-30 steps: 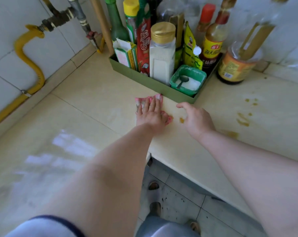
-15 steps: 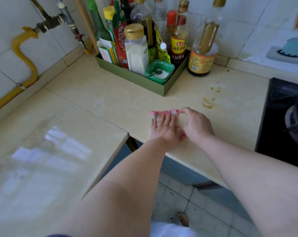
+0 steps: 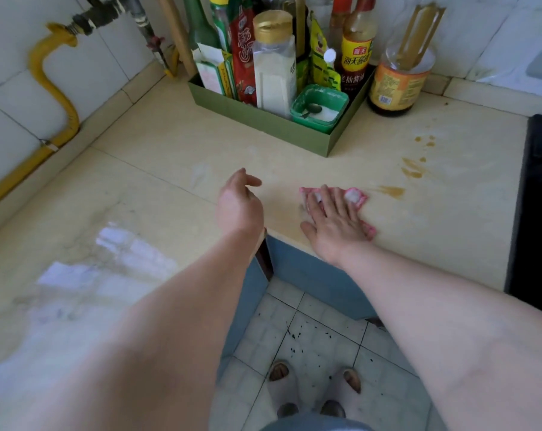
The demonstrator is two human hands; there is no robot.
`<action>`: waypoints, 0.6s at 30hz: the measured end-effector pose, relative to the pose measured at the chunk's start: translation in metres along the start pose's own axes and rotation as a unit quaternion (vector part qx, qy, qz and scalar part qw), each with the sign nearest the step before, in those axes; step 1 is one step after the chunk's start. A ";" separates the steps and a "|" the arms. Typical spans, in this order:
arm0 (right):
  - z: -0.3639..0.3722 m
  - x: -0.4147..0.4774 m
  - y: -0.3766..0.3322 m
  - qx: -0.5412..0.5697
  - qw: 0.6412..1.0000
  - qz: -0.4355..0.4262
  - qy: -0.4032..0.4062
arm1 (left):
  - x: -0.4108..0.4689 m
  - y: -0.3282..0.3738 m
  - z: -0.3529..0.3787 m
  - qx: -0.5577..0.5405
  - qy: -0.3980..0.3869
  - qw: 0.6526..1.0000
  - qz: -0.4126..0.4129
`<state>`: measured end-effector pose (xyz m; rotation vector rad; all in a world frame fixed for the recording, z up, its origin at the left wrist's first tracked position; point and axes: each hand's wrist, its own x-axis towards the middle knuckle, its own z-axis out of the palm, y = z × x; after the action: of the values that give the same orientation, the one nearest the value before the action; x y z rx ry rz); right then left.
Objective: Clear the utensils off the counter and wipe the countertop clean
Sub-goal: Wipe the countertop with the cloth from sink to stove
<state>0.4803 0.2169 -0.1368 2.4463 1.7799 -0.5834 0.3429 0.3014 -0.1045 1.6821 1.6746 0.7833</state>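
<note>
A pink cloth [image 3: 355, 195] lies flat on the cream countertop [image 3: 170, 144] near its front edge. My right hand [image 3: 335, 219] presses down on the cloth with fingers spread, covering most of it. Just right of the cloth is a brown sauce smear [image 3: 392, 191], and more brown drips [image 3: 413, 169] lie beyond it. My left hand [image 3: 238, 200] hovers left of the cloth, apart from it, fingers loosely curled and holding nothing.
A green tray [image 3: 263, 122] packed with bottles, packets and a salt tub stands at the back. A large oil bottle [image 3: 400, 79] sits right of it. A black stove [image 3: 540, 197] borders the right. A yellow gas hose [image 3: 49, 88] runs along the left wall.
The cloth has passed from under my left hand to under my right hand and shifted right toward the brown smear. My left hand has lifted off and moved left.
</note>
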 end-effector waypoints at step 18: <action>-0.018 0.053 0.055 0.010 0.996 0.081 0.043 | 0.012 0.075 0.094 -0.014 -0.182 0.977 0.113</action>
<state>0.5498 0.2512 -0.1468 2.6340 1.5908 -0.4922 0.4638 0.3117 -0.1048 1.8865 1.2329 0.5539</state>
